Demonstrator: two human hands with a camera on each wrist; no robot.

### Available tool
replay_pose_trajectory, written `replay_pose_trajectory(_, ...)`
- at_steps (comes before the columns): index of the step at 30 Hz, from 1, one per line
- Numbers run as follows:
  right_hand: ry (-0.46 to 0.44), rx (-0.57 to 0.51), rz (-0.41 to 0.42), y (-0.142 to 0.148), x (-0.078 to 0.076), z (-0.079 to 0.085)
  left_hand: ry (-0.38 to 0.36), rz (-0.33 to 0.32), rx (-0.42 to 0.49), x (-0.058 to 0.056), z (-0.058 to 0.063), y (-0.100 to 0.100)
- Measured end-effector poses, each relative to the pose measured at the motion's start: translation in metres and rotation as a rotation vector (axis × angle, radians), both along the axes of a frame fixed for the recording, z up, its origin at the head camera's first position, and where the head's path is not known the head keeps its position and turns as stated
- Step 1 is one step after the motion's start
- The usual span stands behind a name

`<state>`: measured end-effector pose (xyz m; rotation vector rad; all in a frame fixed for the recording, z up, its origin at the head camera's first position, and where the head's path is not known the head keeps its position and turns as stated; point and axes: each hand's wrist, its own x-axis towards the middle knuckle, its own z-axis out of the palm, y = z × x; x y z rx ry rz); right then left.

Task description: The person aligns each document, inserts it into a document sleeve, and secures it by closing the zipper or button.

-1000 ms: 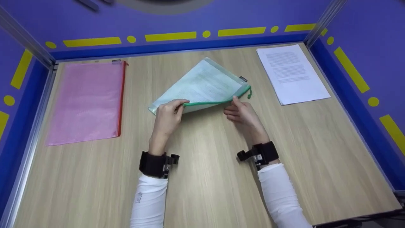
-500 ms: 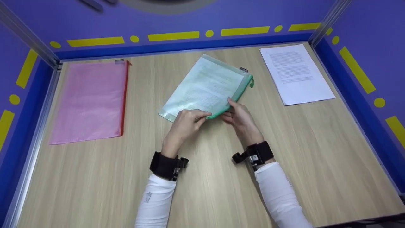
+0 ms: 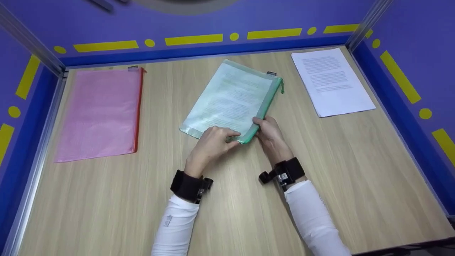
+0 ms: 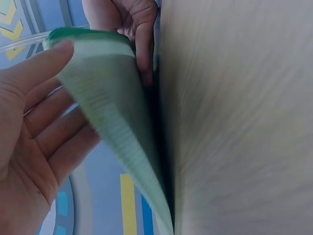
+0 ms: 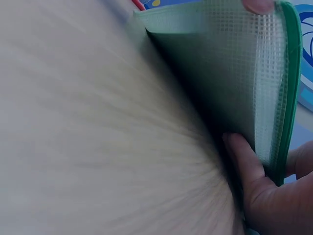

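A pale green mesh zip folder [image 3: 231, 99] with a green zipper edge lies slantwise mid-table, printed paper showing through it. Its near side is lifted off the table, as the right wrist view shows of the underside [image 5: 225, 68]. My left hand [image 3: 213, 144] pinches the near corner, its thumb [image 4: 61, 51] at the zipper end. On the zipper edge, my right hand [image 3: 272, 137] grips with the thumb on top and a finger [image 5: 244, 159] underneath; its other fingers are mostly hidden by the folder in the head view.
A pink zip folder [image 3: 101, 113] with a red zipper lies on the left of the wooden table [image 3: 227, 213]. Printed sheets [image 3: 332, 81] lie in a stack at the back right. Purple-blue walls [image 3: 199, 25] stand around the back and sides.
The green folder has turned so its zipper edge runs down toward me, and it has flattened out. My left hand has moved right and nearer, with the corner. The right hand has shifted slightly nearer.
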<state>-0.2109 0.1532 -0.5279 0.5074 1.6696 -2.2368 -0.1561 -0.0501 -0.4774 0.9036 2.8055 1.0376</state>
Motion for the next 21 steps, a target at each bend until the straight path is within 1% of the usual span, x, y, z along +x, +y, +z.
replay_pose_trajectory(2,-0.002,0.013,-0.009,0.0,-0.001,0.0,-0.028,0.006,-0.027,-0.001,0.0,-0.003)
replay_pose_trajectory(4,0.002,0.004,-0.018,0.0,-0.001,0.0,-0.051,0.021,-0.042,-0.002,0.0,-0.007)
replay_pose_trajectory(7,0.003,-0.018,-0.034,0.002,0.0,0.0,-0.077,0.07,-0.043,-0.003,0.001,-0.014)
replay_pose_trajectory(12,0.008,-0.043,-0.048,0.006,0.0,0.001,-0.092,0.203,0.007,-0.008,0.003,-0.031)
replay_pose_trajectory(16,0.022,-0.042,-0.03,0.009,0.0,0.004,-0.106,0.322,0.041,-0.013,0.001,-0.049)
replay_pose_trajectory(18,0.032,-0.029,-0.02,0.01,0.0,0.006,-0.125,0.374,0.038,-0.015,0.0,-0.059)
replay_pose_trajectory(21,0.036,-0.015,0.001,0.011,0.0,0.01,-0.165,0.432,0.037,-0.018,-0.002,-0.07)
